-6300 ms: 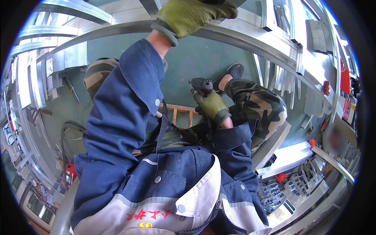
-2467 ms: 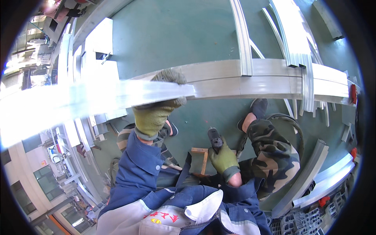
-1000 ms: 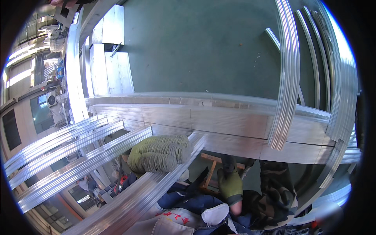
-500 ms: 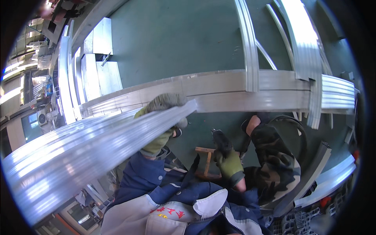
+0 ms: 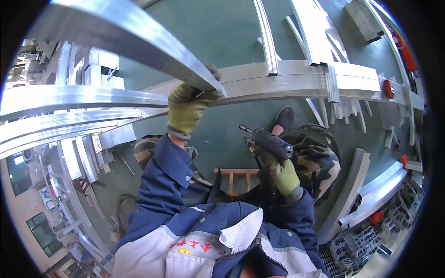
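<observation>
My left hand (image 5: 189, 107), in a yellow-green work glove with grey fingers, is closed round the near end of a long silver aluminium profile (image 5: 153, 46). The profile slants up and away to the upper left and runs out of view. Lower right of it, my right hand (image 5: 283, 175), gloved alike, grips a black power drill (image 5: 272, 143) over my right thigh. Its bit points forward and left, touching nothing. Behind my left hand lies a long metal beam (image 5: 287, 88). More long profiles (image 5: 83, 99) reach in from the left, below the held one.
Short profiles (image 5: 267, 39) lie across the beam, and a red-handled tool (image 5: 388, 89) sits at its right. A wooden frame (image 5: 238, 172) is between my legs. At right stand a hollow grey bar (image 5: 352, 190) and a pile of small metal parts (image 5: 357, 248). White blocks (image 5: 99, 60) are left.
The held profile has swung from the lower left to the upper left, with my left hand now at its end. My right hand has lifted the drill forward. The whole view has shifted.
</observation>
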{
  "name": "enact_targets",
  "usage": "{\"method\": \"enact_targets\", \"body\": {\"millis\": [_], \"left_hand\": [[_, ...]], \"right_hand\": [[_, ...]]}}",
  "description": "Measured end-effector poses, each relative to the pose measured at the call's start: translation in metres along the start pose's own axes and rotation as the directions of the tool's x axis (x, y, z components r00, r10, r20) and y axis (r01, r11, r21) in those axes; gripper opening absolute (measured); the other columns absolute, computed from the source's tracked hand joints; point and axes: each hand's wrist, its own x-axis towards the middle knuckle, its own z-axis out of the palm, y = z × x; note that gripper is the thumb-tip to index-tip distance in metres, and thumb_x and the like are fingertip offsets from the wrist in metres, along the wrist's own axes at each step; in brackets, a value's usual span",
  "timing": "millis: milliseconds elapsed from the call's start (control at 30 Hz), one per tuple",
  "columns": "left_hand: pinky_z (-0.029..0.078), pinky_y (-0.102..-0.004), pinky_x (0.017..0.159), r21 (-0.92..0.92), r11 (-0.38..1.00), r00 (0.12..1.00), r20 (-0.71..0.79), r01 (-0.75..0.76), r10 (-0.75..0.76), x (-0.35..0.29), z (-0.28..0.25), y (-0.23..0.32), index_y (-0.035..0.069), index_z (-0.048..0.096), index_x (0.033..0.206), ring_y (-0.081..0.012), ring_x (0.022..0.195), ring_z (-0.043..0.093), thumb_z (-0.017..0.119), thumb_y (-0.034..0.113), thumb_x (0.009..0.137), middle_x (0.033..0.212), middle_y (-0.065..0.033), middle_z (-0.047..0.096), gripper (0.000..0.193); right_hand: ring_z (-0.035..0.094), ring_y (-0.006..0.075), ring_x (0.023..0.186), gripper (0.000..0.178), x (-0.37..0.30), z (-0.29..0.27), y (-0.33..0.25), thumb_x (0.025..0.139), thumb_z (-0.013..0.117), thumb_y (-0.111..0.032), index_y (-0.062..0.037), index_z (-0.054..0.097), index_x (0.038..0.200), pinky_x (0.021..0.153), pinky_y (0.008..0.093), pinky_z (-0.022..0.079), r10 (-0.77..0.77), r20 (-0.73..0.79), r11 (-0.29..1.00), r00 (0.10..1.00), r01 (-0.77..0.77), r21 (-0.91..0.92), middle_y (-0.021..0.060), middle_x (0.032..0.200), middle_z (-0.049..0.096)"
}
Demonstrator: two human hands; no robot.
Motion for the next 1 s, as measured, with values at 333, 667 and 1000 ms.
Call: {"method": "enact_targets", "body": {"millis": [333,667,1000], "left_hand": [[0.056,-0.0338,0.102,0.016,0.999,0.994,0.109,-0.036,0.034,0.007,0.0,-0.005,0.002,0.069,0.127,-0.0183,0.115,0.066,0.073,-0.017,0.083,0.124,-0.008,0.069,0.049],[0.057,-0.0333,0.102,0.134,0.984,0.986,0.132,-0.116,0.098,0.012,0.003,-0.008,0.002,0.063,0.137,-0.0181,0.114,0.068,0.075,-0.011,0.085,0.125,-0.0096,0.071,0.054],[0.06,-0.0315,0.093,0.191,0.965,0.974,0.174,-0.177,0.144,0.018,-0.004,-0.02,0.004,0.065,0.136,-0.0153,0.107,0.07,0.08,-0.006,0.083,0.12,-0.0077,0.074,0.057]], "right_hand": [[0.063,0.0182,0.057,0.048,-0.066,-0.007,-0.088,0.106,0.056,-0.045,-0.0001,0.063,0.119,0.054,0.0304,0.051,0.03,-0.208,0.999,0.978,-0.035,-0.022,0.0119,0.071,0.068],[0.063,0.0172,0.061,0.05,-0.046,0.019,-0.122,0.103,0.062,-0.04,0.0022,0.059,0.129,0.057,0.0307,0.05,0.019,-0.257,1.0,0.966,-0.023,-0.013,0.0106,0.07,0.066],[0.068,0.0193,0.068,0.038,-0.021,0.014,-0.113,0.102,0.067,-0.035,-0.0001,0.065,0.117,0.061,0.0319,0.055,-0.011,-0.107,0.996,0.994,0.021,0.091,0.0105,0.084,0.068]]}}
